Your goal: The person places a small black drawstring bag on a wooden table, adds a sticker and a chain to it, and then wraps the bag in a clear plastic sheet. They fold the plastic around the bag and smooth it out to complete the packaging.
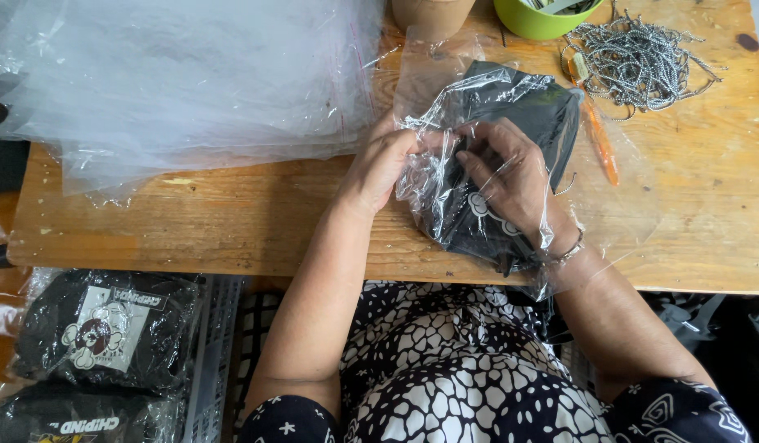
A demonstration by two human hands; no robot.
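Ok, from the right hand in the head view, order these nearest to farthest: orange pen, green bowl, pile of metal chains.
From the right hand:
1. orange pen, just to its right on the table.
2. pile of metal chains, farther up and right.
3. green bowl, at the far table edge; close to the chains in distance, hard to separate.

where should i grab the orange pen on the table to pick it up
Pinch the orange pen around its lower barrel, coming from its right side over bare table. It lies flat, pointing away; its top end sits by the pile of metal chains, and the clear plastic bag crowds its left.
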